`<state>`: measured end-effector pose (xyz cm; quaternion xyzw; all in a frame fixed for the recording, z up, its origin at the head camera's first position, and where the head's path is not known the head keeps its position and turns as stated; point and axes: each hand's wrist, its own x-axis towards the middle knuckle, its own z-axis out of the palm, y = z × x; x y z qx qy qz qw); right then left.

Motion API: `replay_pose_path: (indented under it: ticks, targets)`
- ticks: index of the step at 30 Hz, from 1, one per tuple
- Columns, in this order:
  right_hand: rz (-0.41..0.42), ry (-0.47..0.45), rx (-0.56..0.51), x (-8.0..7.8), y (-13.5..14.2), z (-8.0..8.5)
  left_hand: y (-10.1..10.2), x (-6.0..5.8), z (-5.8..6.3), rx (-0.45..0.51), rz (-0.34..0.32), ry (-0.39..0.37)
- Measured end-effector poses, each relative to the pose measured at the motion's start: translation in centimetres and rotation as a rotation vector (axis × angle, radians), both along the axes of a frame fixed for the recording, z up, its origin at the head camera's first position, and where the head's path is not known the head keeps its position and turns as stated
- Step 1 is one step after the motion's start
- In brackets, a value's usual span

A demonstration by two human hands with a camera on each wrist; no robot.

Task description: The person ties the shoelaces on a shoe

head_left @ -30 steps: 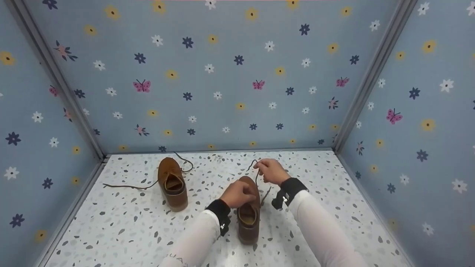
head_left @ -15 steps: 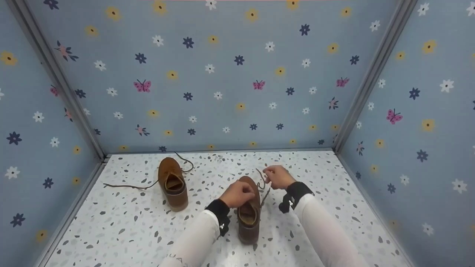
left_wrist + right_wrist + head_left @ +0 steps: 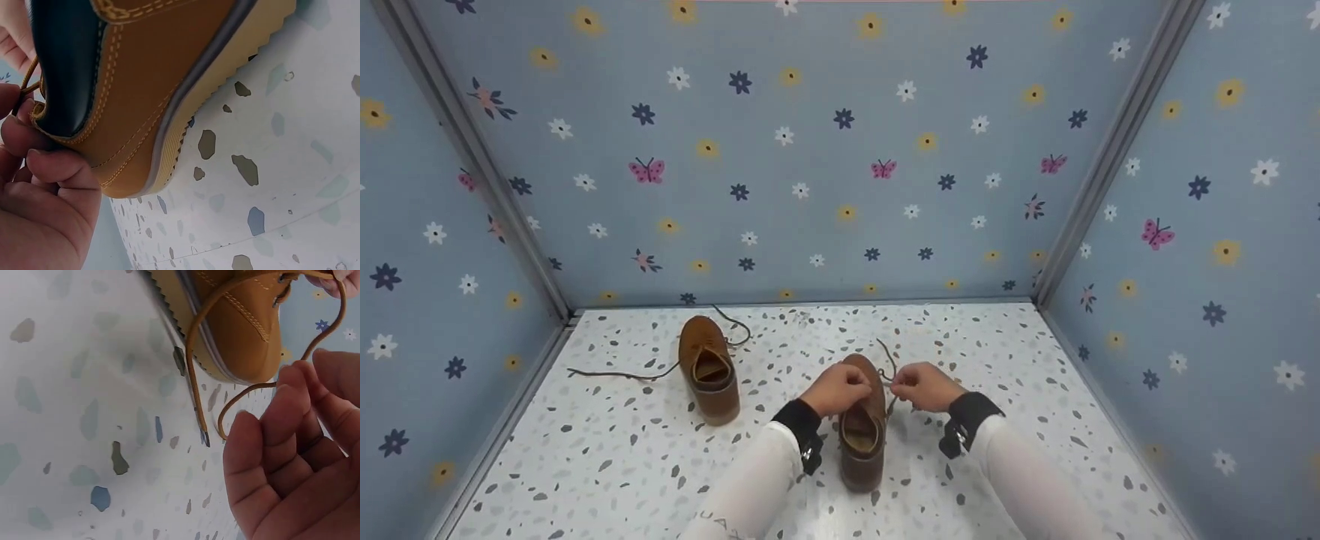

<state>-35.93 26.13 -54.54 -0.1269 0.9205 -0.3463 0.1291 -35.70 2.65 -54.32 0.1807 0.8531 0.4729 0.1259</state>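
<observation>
A brown lace-up shoe (image 3: 861, 450) stands on the floor between my hands, toe pointing away. My left hand (image 3: 838, 388) is over its front, thumb and fingers pinching the shoelace (image 3: 29, 79) close to the tongue. My right hand (image 3: 928, 386) is just right of the shoe and pinches a length of shoelace (image 3: 329, 334) between thumb and forefinger; its tail curls on past the fingers. Another lace end (image 3: 194, 377) hangs down the shoe's side to a dark tip. The left fingers partly hide the eyelets.
The matching brown shoe (image 3: 709, 375) stands to the left, its laces (image 3: 622, 376) spread loose on both sides. Under both shoes is a white speckled floor (image 3: 607, 465). Blue flowered panels (image 3: 810, 172) stand at the back and both sides.
My right hand has come down and towards me from beyond the toe to beside the shoe, with the lace slackening into a curl. My left hand has hardly moved.
</observation>
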Motion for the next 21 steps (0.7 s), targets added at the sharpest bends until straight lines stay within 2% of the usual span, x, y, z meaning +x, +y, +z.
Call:
replay_pose_path:
  ticks: [6,11,21]
  targets:
    - [0.113,-0.025,-0.055,1.0,-0.4,-1.0,0.0,0.0,-0.1,0.027,0.013,0.019]
    - [0.202,-0.004,-0.114,1.5,-0.9,-1.3,-0.1,-0.2,-0.4,0.067,0.005,0.028]
    - [0.174,0.010,-0.098,1.7,-1.2,-1.4,0.0,-0.1,-0.5,0.044,0.002,0.053]
